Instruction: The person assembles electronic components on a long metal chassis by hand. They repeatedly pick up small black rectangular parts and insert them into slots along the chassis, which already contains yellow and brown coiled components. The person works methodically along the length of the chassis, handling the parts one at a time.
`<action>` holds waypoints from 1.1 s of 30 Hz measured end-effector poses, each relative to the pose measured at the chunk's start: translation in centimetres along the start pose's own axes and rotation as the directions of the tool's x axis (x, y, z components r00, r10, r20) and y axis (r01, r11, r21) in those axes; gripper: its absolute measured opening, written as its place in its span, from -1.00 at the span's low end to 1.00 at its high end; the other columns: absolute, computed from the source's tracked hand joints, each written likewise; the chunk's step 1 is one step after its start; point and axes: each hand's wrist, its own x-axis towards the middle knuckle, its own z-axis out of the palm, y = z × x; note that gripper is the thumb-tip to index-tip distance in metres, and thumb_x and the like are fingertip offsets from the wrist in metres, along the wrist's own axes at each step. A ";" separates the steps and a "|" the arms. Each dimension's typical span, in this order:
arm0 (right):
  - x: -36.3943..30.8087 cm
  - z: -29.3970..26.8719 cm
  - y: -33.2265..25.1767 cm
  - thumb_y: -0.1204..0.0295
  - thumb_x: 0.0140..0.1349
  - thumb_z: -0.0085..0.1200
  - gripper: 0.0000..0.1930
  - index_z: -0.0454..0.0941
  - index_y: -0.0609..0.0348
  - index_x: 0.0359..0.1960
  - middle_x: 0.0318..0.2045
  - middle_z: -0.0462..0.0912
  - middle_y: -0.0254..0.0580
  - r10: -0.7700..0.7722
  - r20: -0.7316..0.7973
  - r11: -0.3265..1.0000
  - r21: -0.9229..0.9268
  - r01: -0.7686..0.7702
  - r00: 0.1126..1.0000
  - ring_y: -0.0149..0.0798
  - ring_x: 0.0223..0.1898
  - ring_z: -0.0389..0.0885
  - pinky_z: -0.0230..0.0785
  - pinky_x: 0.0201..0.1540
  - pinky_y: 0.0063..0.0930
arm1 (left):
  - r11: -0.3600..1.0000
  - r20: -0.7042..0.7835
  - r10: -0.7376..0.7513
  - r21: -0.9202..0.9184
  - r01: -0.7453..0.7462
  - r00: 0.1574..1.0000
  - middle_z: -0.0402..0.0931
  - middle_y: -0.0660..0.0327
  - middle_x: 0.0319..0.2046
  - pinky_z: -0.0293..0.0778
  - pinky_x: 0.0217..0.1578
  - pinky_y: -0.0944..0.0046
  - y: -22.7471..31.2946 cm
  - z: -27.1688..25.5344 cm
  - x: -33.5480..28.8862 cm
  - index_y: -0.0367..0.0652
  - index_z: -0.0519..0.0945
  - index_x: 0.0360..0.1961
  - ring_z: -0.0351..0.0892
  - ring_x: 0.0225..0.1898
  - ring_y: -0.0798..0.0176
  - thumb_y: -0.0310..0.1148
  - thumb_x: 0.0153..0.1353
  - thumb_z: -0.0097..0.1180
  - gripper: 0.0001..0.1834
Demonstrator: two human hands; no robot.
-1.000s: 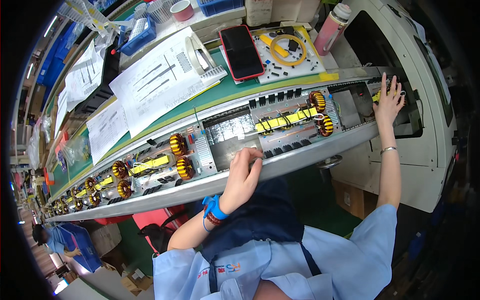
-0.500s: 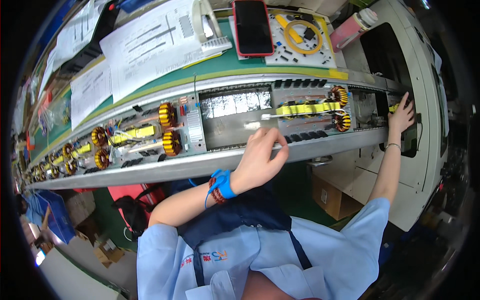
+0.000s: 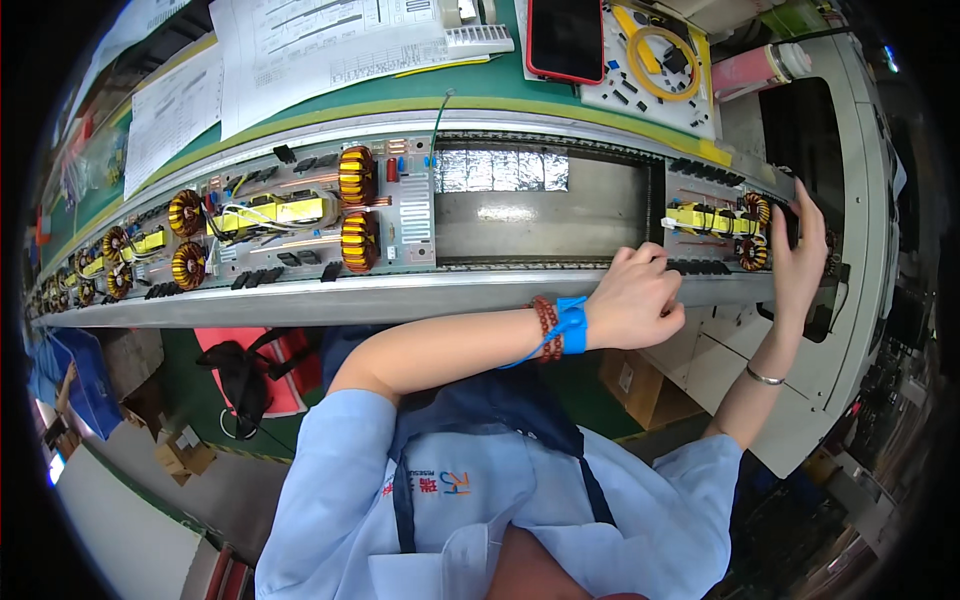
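A circuit board (image 3: 700,245) with a yellow-wrapped transformer (image 3: 700,218) and two copper-wound ring coils sits at the right end of the rail track (image 3: 480,295). My left hand (image 3: 637,297) is at the near rail by the board's left end. Its fingers are curled in, and whatever they grip is hidden. Beside the ring coils (image 3: 753,252) at the board's right end is my right hand (image 3: 802,245), fingers stretched out and thumb apart. A blue wrist strap (image 3: 572,325) circles my left wrist. Farther left on the track lies another circuit board (image 3: 405,215), followed by several more.
A grey-white machine (image 3: 850,300) stands at the right end of the track. Behind the track are papers (image 3: 330,60), a red-edged phone (image 3: 566,40), a white tray with small black parts and a yellow tape ring (image 3: 662,63), and a pink bottle (image 3: 745,70). A cardboard box (image 3: 650,390) is below.
The right-hand circuit board has shifted right, widening the gap to the left one. My left hand has moved right with it. My right hand has come back from the machine opening to the board's end.
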 end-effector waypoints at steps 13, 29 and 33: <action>5.0 10.1 -15.4 0.49 -0.01 0.25 -0.79 0.54 0.21 -0.32 -0.24 0.46 -0.21 -0.530 0.089 0.837 0.216 0.503 0.843 -0.09 -0.12 0.43 0.28 -0.02 -0.27 | 0.947 -0.046 0.152 0.293 -0.133 0.987 0.57 0.19 -0.12 0.34 -0.05 0.09 1.6 -14.3 -9.9 -0.14 0.51 -0.38 0.47 0.01 0.06 -0.47 0.01 0.21 -0.86; -3.8 14.2 -26.6 0.32 -0.04 0.33 -0.83 0.66 0.12 -0.48 -0.26 0.48 -0.20 -0.070 0.273 0.752 0.647 -0.129 0.959 -0.10 -0.08 0.36 0.19 0.03 -0.25 | 0.925 -0.195 0.222 0.351 -0.143 0.955 0.59 0.19 -0.17 0.40 -0.15 0.17 0.6 -20.2 -16.1 -0.17 0.55 -0.38 0.53 -0.10 0.09 -0.56 -0.11 0.24 -0.79; -4.1 13.8 -27.2 0.29 -0.04 0.32 -0.75 0.55 0.16 -0.45 -0.27 0.49 -0.15 -0.034 0.188 0.914 0.403 -0.046 0.982 -0.07 -0.06 0.35 0.15 0.04 -0.18 | 0.924 -0.236 0.218 0.364 -0.122 0.947 0.62 0.15 -0.17 0.42 -0.10 0.18 0.5 -21.3 -17.2 -0.18 0.56 -0.38 0.54 -0.10 0.06 -0.60 -0.13 0.23 -0.78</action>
